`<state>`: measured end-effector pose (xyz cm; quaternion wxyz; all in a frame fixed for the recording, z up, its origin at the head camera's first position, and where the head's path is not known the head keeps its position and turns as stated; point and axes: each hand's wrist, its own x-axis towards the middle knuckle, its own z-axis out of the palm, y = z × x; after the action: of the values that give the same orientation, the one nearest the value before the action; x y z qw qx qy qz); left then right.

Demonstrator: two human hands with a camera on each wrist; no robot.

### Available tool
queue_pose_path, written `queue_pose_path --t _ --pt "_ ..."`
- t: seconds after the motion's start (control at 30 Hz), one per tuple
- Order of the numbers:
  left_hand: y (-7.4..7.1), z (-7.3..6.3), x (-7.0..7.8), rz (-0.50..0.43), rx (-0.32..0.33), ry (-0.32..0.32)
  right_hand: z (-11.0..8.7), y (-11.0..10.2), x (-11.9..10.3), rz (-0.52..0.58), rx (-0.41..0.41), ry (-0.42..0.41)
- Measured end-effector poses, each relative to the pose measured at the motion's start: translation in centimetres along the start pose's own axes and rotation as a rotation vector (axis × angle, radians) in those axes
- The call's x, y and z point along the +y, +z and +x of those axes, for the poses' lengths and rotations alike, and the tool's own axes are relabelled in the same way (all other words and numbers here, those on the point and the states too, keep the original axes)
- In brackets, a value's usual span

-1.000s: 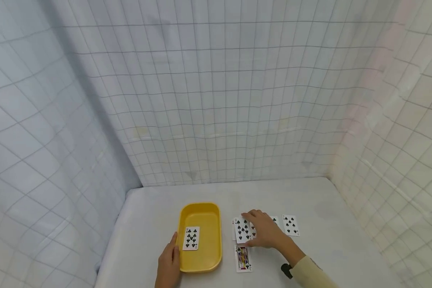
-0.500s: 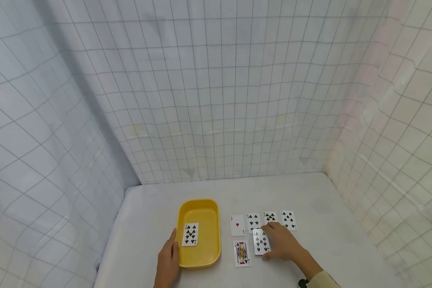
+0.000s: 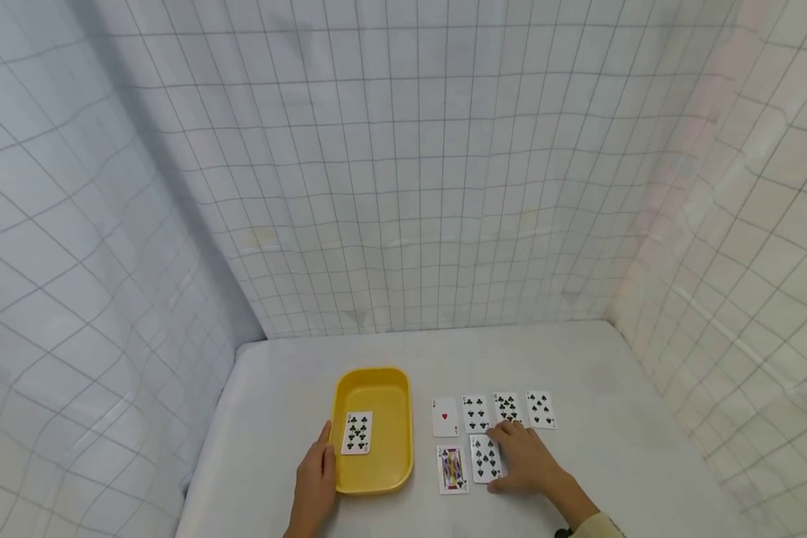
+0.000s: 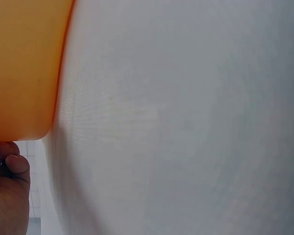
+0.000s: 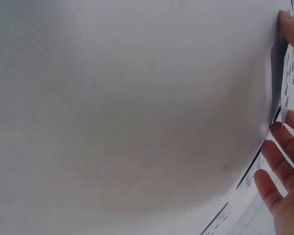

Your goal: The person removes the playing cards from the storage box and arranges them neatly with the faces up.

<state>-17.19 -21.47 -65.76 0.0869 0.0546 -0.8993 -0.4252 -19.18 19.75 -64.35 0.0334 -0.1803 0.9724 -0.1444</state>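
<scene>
My left hand (image 3: 314,482) grips the left wall of a yellow plastic tray (image 3: 393,482); the wrist view shows its bent fingers at the tray's edge. A clubs playing card (image 3: 357,433) lies face up inside. To the right, my right hand (image 3: 527,462) holds a spades playing card (image 3: 486,459) by its opposite edges, thumb at the near end and fingertips at the far end. In the right wrist view this card (image 5: 290,73) bows slightly between thumb and fingers, close over the table. A jack-like picture card of clubs (image 3: 453,470) lies just left of it.
Behind the held card runs a row of face-up cards: ace of hearts (image 3: 444,417), a clubs card (image 3: 475,414), another clubs card (image 3: 507,406) partly behind my fingers, and a spades card (image 3: 541,409). White gridded sheets (image 3: 417,187) enclose the white table (image 3: 296,373).
My right hand has carried the spades card from over the ace of hearts rightward and nearer, to beside the picture card. My left hand stays on the tray.
</scene>
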Motion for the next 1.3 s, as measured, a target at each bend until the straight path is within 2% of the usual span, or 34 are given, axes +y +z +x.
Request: queue_pose_path --t 0.23,0.53,0.7,0.87,1.03,1.17,1.3 --pt "0.1 0.0 0.0 0.003 0.017 0.019 0.0 -0.4 -0.4 0.001 -0.003 -0.003" --pt "-0.1 -0.1 -0.1 -0.004 -0.007 0.000 0.3 -0.7 -0.5 -0.003 -0.021 -0.007" --pt "-0.2 -0.1 0.1 -0.006 -0.009 -0.008 1.0 -1.3 -0.7 -0.017 0.017 -0.002" --pt "-0.2 0.0 0.3 -0.014 -0.017 -0.016 2.7 -2.5 -1.4 0.033 0.105 -0.008" --pt "-0.1 0.0 0.3 -0.025 -0.020 -0.031 5.0 -3.8 -3.0 0.064 0.180 -0.079" --pt "0.0 0.0 0.2 -0.024 -0.017 -0.034 7.1 -4.5 -5.1 0.059 0.193 -0.128" --pt "0.1 0.0 0.1 -0.030 -0.024 -0.047 9.1 -4.8 -7.7 0.086 0.158 -0.144"
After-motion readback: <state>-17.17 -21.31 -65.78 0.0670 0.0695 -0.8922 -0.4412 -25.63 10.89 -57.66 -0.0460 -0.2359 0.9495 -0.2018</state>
